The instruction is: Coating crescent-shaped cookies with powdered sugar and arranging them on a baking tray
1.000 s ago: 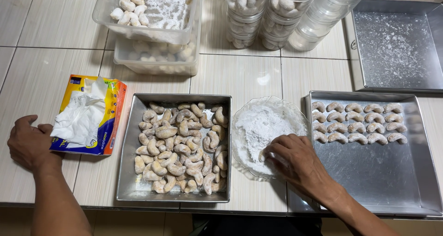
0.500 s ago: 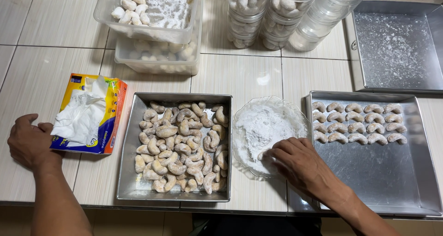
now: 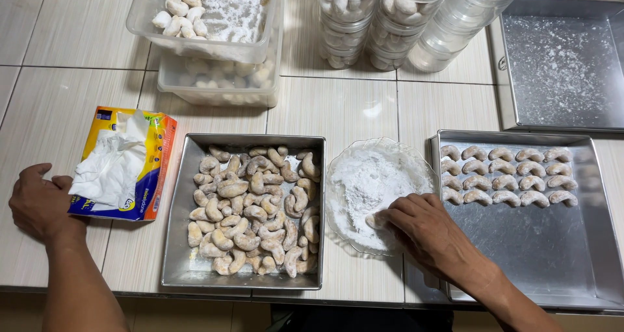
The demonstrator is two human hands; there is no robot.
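My left hand [image 3: 40,202] rests curled and empty on the tiles, just beside the tissue pack [image 3: 123,163]. Next, the tray of plain crescent cookies [image 3: 253,208]. Then the glass dish of white powder [image 3: 374,192] — my right hand [image 3: 426,231] is in it, fingertips pinching one cookie [image 3: 376,220].

Cookie [image 3: 376,220]: pale crescent, pressed flat into white powder under fingertips.
Glass dish [image 3: 380,195]: clear, shallow, powder-filled, upright, near the tiled counter's front edge, between two metal trays.
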